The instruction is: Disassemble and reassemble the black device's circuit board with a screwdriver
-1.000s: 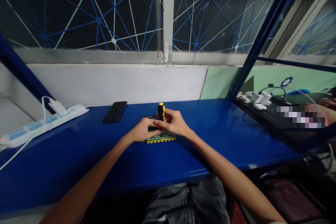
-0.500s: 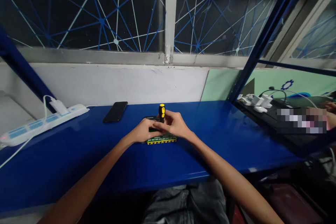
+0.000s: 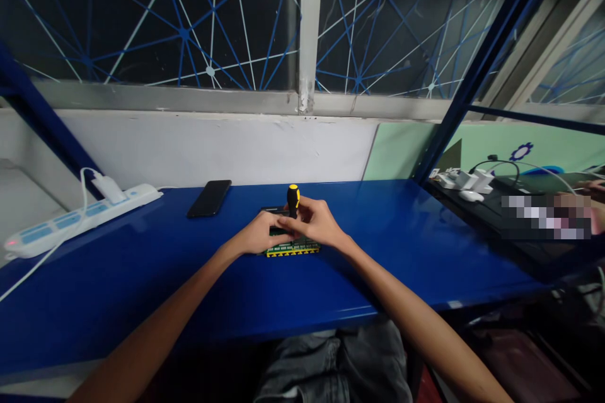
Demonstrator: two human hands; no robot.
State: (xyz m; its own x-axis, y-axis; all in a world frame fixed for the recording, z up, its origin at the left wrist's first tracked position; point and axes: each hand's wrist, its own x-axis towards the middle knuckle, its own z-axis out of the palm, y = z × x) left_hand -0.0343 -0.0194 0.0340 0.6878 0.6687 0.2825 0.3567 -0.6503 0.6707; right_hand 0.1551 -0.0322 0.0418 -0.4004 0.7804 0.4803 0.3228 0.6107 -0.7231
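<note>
A screwdriver (image 3: pixel 293 197) with a black and yellow handle stands upright over a green case (image 3: pixel 293 247) that has a yellow toothed edge and rows of small parts. My right hand (image 3: pixel 317 221) is closed round the screwdriver handle. On the left side of the case rests my left hand (image 3: pixel 261 233), its thumb and fingers against the case near the screwdriver's shaft. The screwdriver's tip and part of the case are hidden by my fingers.
A black phone (image 3: pixel 209 198) lies on the blue table (image 3: pixel 198 289). At the left is a white power strip (image 3: pixel 85 220) with a plugged-in charger. Beyond the right post, white adapters (image 3: pixel 472 181) lie near another person's blurred hand.
The view has shifted slightly. The screwdriver handle has turned a little in my right hand; both hands stay at the case.
</note>
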